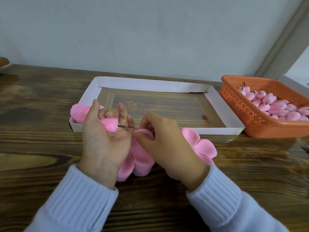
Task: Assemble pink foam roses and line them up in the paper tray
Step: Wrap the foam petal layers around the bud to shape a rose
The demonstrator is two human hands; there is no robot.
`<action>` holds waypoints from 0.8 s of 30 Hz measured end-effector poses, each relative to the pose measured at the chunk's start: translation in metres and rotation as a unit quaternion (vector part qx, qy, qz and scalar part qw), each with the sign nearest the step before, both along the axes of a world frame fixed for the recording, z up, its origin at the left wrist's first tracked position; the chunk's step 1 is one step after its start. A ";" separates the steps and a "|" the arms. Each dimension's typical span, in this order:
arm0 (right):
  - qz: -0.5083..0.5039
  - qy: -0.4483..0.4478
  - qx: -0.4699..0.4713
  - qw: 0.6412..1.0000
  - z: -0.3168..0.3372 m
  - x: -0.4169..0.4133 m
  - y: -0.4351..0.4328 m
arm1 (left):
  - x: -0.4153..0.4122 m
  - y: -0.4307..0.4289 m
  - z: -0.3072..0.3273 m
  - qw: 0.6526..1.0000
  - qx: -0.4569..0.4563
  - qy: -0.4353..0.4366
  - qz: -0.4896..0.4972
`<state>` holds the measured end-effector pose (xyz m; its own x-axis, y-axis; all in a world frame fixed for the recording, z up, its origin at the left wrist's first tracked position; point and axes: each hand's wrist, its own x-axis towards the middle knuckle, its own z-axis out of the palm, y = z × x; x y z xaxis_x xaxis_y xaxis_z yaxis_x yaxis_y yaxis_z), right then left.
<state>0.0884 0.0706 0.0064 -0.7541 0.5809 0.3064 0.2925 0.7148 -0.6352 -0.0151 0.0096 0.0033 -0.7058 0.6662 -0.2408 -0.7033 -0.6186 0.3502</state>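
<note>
My left hand (105,134), palm up, holds a pink foam bud (109,125) under its curled middle fingers; the bud's short dark stem (121,126) points right. My right hand (164,136) pinches a flat pink petal piece (145,132) from a pile of petal pieces (203,146) lying on the table under both hands. The white paper tray (215,101) stands just behind my hands. One finished pink rose (80,112) lies in the tray's near left corner, partly hidden by my left hand.
An orange perforated basket (240,106) at the right holds several pink buds with dark stems (277,106). The dark wooden table (41,131) runs to a pale wall behind. A brown object (4,62) sits at the far left edge.
</note>
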 end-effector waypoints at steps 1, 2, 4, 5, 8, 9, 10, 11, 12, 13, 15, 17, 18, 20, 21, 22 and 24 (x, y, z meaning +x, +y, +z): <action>0.004 -0.007 -0.011 1.000 -0.001 0.000 0.001 | 0.000 0.000 0.000 1.000 -0.004 0.001 0.000; 0.007 -0.021 -0.013 1.000 -0.002 0.000 0.001 | 0.001 0.000 0.000 1.000 -0.006 -0.001 0.000; 0.003 -0.036 -0.018 0.999 -0.003 0.001 0.003 | 0.001 0.000 0.001 1.000 -0.007 -0.008 -0.001; -0.001 -0.029 -0.023 0.999 -0.003 0.001 0.003 | 0.001 0.000 0.001 1.000 -0.006 -0.010 -0.003; -0.034 0.006 -0.045 0.998 0.001 0.003 0.005 | 0.001 -0.002 0.002 1.000 0.004 -0.014 -0.006; -0.044 0.010 -0.057 0.997 0.003 0.004 0.006 | 0.000 -0.002 0.003 1.000 0.010 -0.017 -0.007; -0.052 0.008 -0.078 0.996 0.006 0.005 0.007 | 0.000 -0.003 0.004 1.000 0.015 -0.018 -0.008; -0.059 0.009 -0.108 0.992 0.008 0.006 0.007 | 0.000 -0.004 0.005 1.000 0.017 -0.019 -0.008; -0.063 0.017 -0.153 0.986 0.011 0.009 0.008 | 0.001 -0.005 0.007 1.000 0.019 -0.019 -0.009; -0.067 0.031 -0.208 0.975 0.011 0.011 0.010 | 0.002 -0.006 0.007 1.000 0.020 -0.014 -0.009; -0.083 0.063 -0.301 0.948 0.011 0.018 0.011 | 0.003 -0.007 0.007 1.000 0.025 0.007 -0.008; -0.100 0.095 -0.348 0.927 0.010 0.025 0.012 | 0.006 -0.008 0.008 0.997 0.013 0.078 -0.006; -0.101 0.105 -0.360 0.921 0.010 0.029 0.012 | 0.009 -0.009 0.008 0.991 -0.001 0.135 -0.006; -0.110 0.107 -0.389 0.909 0.009 0.037 0.010 | 0.015 -0.009 0.009 0.955 -0.067 0.291 -0.003; -0.117 0.102 -0.397 0.905 0.007 0.040 0.009 | 0.019 -0.009 0.010 0.928 -0.102 0.359 0.000; -0.128 0.099 -0.400 0.902 0.005 0.042 0.009 | 0.024 -0.009 0.012 0.903 -0.121 0.412 0.009; -0.146 0.097 -0.388 0.905 0.000 0.043 0.007 | 0.032 -0.009 0.014 0.849 -0.113 0.515 0.043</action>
<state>0.1319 0.0776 0.0064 -0.5103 0.8432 -0.1692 0.2254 -0.0587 -0.9725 0.0174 0.0002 0.0169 -0.6628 0.6208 0.4187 0.0921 -0.4873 0.8684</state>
